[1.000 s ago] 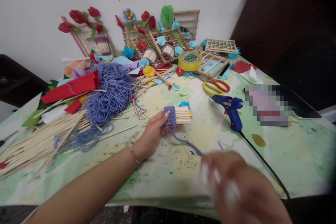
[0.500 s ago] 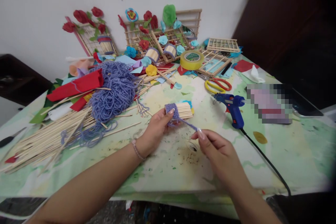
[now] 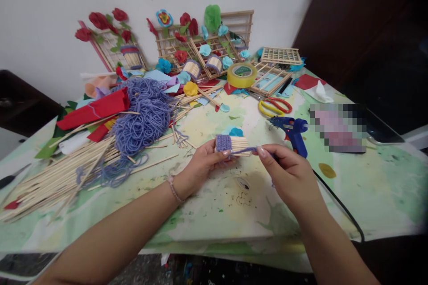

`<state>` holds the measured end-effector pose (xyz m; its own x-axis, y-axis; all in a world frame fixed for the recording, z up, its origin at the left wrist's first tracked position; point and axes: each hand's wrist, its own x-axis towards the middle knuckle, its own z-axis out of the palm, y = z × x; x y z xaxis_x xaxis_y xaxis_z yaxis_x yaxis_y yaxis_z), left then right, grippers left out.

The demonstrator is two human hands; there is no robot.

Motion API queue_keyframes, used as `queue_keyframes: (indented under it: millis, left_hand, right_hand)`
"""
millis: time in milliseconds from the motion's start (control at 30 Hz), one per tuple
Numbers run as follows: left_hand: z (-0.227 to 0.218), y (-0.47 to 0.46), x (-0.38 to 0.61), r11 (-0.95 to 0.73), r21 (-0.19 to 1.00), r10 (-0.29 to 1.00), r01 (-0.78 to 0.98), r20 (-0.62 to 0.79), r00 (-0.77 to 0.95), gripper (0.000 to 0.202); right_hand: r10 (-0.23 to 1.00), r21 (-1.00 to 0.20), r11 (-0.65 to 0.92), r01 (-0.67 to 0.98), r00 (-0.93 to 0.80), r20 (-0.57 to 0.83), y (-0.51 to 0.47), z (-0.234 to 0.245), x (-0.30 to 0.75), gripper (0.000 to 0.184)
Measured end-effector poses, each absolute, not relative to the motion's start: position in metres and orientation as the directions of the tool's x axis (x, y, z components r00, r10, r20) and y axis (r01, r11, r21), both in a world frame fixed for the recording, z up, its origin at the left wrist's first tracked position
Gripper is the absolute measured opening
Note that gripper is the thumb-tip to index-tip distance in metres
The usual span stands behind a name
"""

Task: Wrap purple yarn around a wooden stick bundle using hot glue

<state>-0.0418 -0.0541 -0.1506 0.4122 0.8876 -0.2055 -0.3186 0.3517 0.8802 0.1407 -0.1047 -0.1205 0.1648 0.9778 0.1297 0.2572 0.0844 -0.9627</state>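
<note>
Over the green-and-cream tabletop point(image 3: 207, 218), the left hand point(image 3: 200, 164) grips a short bundle of pale wooden sticks point(image 3: 240, 143), apparently steadying its purple-blue yarn band point(image 3: 223, 142), while the right hand point(image 3: 290, 173) pinches the trailing purple-blue yarn strand point(image 3: 245, 149) nearly straight, presumably for tension.

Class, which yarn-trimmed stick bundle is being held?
The nearest bundle, in the left hand, its yarn strand running to the right hand; others sit farther back.

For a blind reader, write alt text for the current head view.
The left hand grips short wooden sticks wrapped at one end in purple yarn; the right hand pinches a strand leading from it. A blue glue gun, scissors and a yarn heap are on the table.
</note>
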Motion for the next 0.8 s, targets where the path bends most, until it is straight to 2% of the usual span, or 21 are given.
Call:
queue_keyframes:
  millis: [133,200,300,367,467,600,800]
  left_hand:
    - [-0.152,-0.054,-0.044,0.378,0.861,0.865,-0.339,-0.198,0.46,0.035]
    - [-0.153,-0.054,-0.044,0.385,0.854,0.867,-0.352,-0.203,0.456,0.032]
    - [-0.152,-0.054,-0.042,0.385,0.847,0.88,-0.366,-0.219,0.421,0.032]
    - [-0.151,-0.054,-0.041,0.389,0.838,0.883,-0.383,-0.22,0.416,0.033]
    - [-0.15,-0.055,-0.04,0.4,0.819,0.88,-0.411,-0.218,0.421,0.034]
    - [-0.15,-0.058,-0.038,0.414,0.81,0.877,-0.416,-0.232,0.42,0.03]
    - [-0.15,-0.058,-0.037,0.394,0.862,0.885,-0.32,-0.262,0.385,0.04]
  right_hand:
    - [0.978,-0.966,0.105,0.235,0.151,0.143,-0.108,-0.121,0.137,0.019]
    - [0.971,-0.95,0.158,0.27,0.131,0.199,-0.113,-0.123,0.132,0.017]
    - [0.948,-0.865,0.297,0.404,-0.017,0.318,-0.122,-0.126,0.122,0.017]
    - [0.924,-0.778,0.378,0.501,-0.154,0.35,-0.128,-0.129,0.115,0.019]
    - [0.898,-0.668,0.44,0.601,-0.298,0.324,-0.133,-0.136,0.106,0.023]
    - [0.894,-0.585,0.446,0.677,-0.366,0.258,-0.134,-0.145,0.099,0.024]
    - [0.917,-0.598,0.384,0.704,-0.367,0.158,-0.135,-0.146,0.101,0.025]
